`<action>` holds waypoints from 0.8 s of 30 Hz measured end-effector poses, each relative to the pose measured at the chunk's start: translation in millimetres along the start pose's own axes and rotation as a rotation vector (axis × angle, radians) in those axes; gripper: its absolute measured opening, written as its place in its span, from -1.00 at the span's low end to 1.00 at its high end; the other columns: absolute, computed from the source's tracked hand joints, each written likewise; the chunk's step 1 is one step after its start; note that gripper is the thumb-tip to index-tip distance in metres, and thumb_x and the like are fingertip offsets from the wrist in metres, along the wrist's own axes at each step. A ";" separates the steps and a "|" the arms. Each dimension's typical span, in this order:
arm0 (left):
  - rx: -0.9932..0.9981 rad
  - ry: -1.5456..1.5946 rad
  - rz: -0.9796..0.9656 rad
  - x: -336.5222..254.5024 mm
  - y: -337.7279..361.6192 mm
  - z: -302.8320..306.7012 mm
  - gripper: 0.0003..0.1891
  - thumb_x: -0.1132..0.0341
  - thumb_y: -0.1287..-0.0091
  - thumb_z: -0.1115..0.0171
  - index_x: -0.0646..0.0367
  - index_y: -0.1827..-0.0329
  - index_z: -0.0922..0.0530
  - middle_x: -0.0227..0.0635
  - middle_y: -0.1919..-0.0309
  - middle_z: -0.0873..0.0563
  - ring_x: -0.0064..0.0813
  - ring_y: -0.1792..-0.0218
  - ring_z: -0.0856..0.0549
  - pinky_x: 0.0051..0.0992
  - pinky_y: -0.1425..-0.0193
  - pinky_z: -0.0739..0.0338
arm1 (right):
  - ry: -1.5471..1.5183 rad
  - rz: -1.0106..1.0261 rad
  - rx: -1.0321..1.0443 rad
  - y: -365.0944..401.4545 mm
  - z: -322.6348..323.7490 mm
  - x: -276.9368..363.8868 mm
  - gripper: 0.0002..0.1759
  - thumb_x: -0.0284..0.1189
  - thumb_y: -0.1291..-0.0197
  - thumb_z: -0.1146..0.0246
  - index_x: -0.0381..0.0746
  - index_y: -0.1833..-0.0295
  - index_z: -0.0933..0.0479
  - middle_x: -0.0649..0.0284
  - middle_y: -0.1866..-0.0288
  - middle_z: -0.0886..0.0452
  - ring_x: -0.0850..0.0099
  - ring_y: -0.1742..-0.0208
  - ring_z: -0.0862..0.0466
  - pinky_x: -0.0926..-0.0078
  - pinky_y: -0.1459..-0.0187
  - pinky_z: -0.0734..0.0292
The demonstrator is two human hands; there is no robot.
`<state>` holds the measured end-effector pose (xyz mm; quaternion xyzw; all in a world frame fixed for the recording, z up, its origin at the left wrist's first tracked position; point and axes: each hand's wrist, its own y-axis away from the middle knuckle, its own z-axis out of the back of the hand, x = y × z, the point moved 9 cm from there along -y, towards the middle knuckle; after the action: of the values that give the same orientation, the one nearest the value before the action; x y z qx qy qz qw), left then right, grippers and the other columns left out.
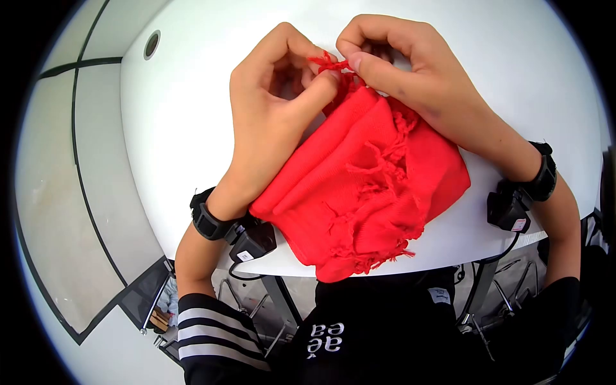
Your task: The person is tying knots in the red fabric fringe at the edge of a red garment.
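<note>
Scarf (321, 173) lies bunched, left fingers (314, 93) and right fingers (380, 74) pinching strings (328, 63) at its top, lower strings (384, 168) loose.

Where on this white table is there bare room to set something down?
The white table is bare between your left hand and the round fitting, and to the right of your right hand. It's crowded between your forearms, where the red cloth lies.
</note>
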<state>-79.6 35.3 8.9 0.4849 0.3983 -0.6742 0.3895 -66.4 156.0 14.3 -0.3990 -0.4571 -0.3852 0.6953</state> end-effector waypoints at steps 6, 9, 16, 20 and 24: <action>-0.026 -0.004 0.026 3.7 -0.3 6.5 -0.91 0.56 -0.18 -0.21 0.21 0.35 -0.47 -0.54 0.48 -0.52 -0.78 0.43 -0.44 -0.72 0.31 -0.32 | -0.336 -0.149 0.076 1.2 1.9 -11.5 -0.82 -0.42 -0.35 -0.06 -0.32 0.27 -0.43 0.44 0.42 -0.40 0.67 0.37 -0.32 0.71 0.29 -0.24; -0.017 0.049 0.047 2.2 -0.1 3.7 -0.90 0.56 -0.20 -0.22 0.21 0.33 -0.47 -0.55 0.49 -0.51 -0.79 0.44 -0.43 -0.72 0.31 -0.32 | -0.682 -0.248 -0.061 4.4 2.6 -6.5 -0.86 -0.45 -0.29 -0.17 -0.32 0.18 -0.50 0.33 0.40 -0.55 0.61 0.31 -0.48 0.63 0.20 -0.41; 0.004 0.044 0.030 0.8 -0.7 1.3 -0.91 0.54 -0.22 -0.23 0.22 0.31 -0.48 -0.56 0.49 -0.51 -0.80 0.43 -0.43 -0.72 0.32 -0.31 | -0.039 -0.062 -0.058 -1.6 9.0 11.9 -0.81 -0.41 -0.29 -0.20 -0.32 0.11 -0.53 0.36 0.41 -0.56 0.62 0.33 -0.47 0.64 0.23 -0.36; 0.021 0.040 0.010 0.7 -0.3 1.2 -0.92 0.55 -0.26 -0.21 0.22 0.25 -0.49 -0.53 0.47 -0.53 -0.78 0.42 -0.45 -0.71 0.30 -0.34 | -0.094 -0.139 0.015 -3.4 2.7 -14.7 -0.82 -0.40 -0.29 -0.22 -0.30 0.15 -0.55 0.35 0.44 -0.57 0.60 0.37 -0.46 0.63 0.24 -0.34; -0.019 0.121 0.032 -6.4 -0.3 -2.7 -0.87 0.52 -0.30 -0.21 0.26 0.13 -0.52 -0.47 0.40 -0.61 -0.73 0.36 -0.53 -0.68 0.21 -0.41 | -0.174 -0.078 0.003 -3.9 2.1 -11.7 -0.85 -0.42 -0.30 -0.20 -0.29 0.19 -0.56 0.33 0.43 -0.59 0.58 0.38 -0.45 0.62 0.25 -0.34</action>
<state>-77.5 38.8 14.6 0.5272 0.4195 -0.6338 0.3799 -73.9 158.4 4.6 -0.4117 -0.5316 -0.3752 0.6380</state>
